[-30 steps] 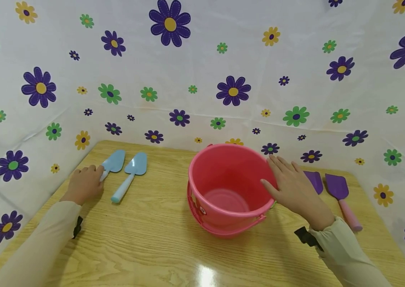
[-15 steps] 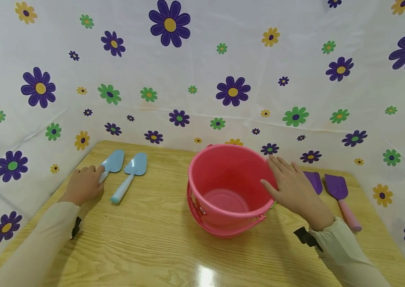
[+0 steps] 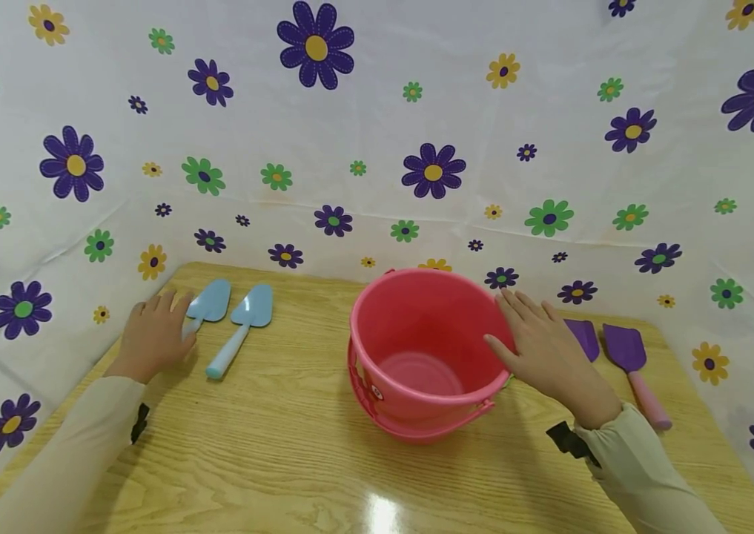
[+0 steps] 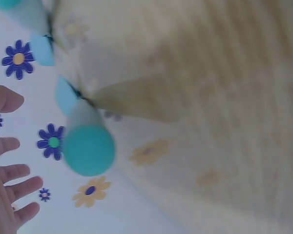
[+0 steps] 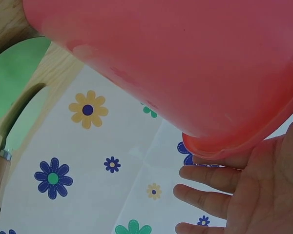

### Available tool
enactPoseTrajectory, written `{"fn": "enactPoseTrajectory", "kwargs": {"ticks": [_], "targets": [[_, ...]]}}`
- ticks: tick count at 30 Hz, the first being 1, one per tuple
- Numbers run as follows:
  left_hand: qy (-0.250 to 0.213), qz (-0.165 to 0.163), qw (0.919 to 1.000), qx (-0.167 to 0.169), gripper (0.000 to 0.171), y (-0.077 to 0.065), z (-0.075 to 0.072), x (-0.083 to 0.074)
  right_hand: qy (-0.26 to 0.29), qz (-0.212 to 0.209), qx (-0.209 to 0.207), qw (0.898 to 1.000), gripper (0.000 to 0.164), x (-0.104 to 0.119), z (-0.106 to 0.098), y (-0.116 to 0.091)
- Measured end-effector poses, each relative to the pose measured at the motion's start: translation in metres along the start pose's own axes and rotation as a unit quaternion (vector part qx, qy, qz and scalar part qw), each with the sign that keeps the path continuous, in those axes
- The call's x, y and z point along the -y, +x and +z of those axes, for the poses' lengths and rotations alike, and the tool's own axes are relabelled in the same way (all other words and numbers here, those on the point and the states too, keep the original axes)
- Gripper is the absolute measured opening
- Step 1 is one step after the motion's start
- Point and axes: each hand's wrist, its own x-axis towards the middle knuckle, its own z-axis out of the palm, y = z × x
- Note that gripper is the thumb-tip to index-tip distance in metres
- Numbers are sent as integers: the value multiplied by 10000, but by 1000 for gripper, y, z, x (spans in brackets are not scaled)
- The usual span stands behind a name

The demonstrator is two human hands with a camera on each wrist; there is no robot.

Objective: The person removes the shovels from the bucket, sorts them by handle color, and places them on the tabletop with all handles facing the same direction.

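Note:
A pink bucket [image 3: 410,415] stands upright on the wooden table, its handle hanging down along the near side. My right hand [image 3: 553,363] rests on the bucket's right rim with straight fingers, which the right wrist view shows beside the rim. Over at the left, two light blue trowels lie side by side. My left hand [image 3: 155,337] is by the handle of the left trowel [image 3: 210,300], fingers spread and straight. In the left wrist view its fingers [image 4: 22,190] stand apart from the teal handle end [image 4: 89,150]. The other trowel [image 3: 243,330] lies just right of it.
Two purple shovels lie at the right, one upright in view [image 3: 626,348] with a pink handle, the other [image 3: 583,337] partly hidden by my right hand. The right wrist view shows a green blade [image 5: 19,73] and a wooden-handled green tool [image 5: 27,119]. Flowered cloth [image 3: 363,111] surrounds the table.
My left hand's fingers, earlier curled at the left trowel's handle, have straightened and spread, and the hand has risen slightly. The right hand and the bucket have stayed put.

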Motion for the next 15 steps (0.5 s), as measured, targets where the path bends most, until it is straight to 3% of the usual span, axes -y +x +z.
{"fn": "enactPoseTrajectory", "kwargs": {"ticks": [3, 9, 15], "targets": [[-46, 21, 9995, -309, 66, 3, -5, -4, 4, 6, 1, 10000, 66, -1, 0, 1], [-395, -308, 9987, -8, 72, 9, -23, -22, 39, 64, 51, 10000, 68, -1, 2, 1], [-832, -151, 9964, 78, 77, 15, -61, -59, 215, 228, 142, 9994, 70, -1, -2, 3]]}}
